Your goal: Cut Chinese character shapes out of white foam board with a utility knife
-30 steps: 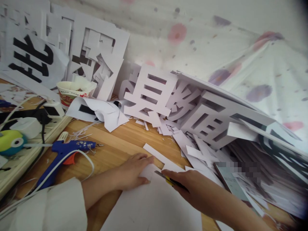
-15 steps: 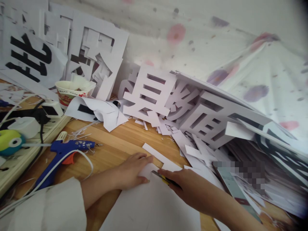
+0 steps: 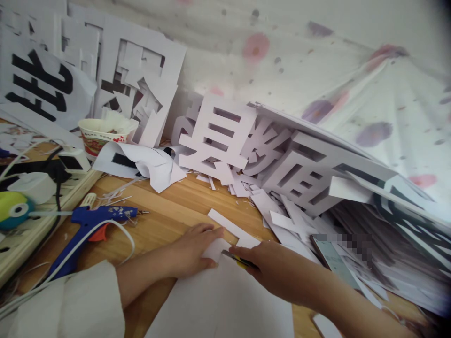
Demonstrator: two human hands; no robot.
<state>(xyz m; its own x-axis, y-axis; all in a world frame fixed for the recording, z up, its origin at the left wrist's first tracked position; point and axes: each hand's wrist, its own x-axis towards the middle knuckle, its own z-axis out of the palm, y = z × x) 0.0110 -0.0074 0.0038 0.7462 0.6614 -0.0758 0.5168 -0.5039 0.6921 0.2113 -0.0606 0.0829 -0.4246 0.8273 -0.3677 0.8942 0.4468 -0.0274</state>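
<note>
My left hand (image 3: 192, 249) lies flat on the far corner of a large white foam sheet (image 3: 225, 305) on the wooden tabletop (image 3: 169, 211), pressing it down. My right hand (image 3: 271, 267) grips a yellow-and-black utility knife (image 3: 234, 258), its blade tip on the sheet just right of my left fingers. A narrow white cut strip (image 3: 229, 227) lies just beyond both hands.
A blue hot glue gun (image 3: 95, 220) with a white cord lies to the left. White foam cut-out characters (image 3: 218, 141) and scraps pile up behind and to the right. A paper bowl (image 3: 102, 136), chargers and a green round toy (image 3: 14, 209) sit far left.
My right hand with the knife has edged slightly left and away along the sheet, closer to my left hand. My left hand stays in place.
</note>
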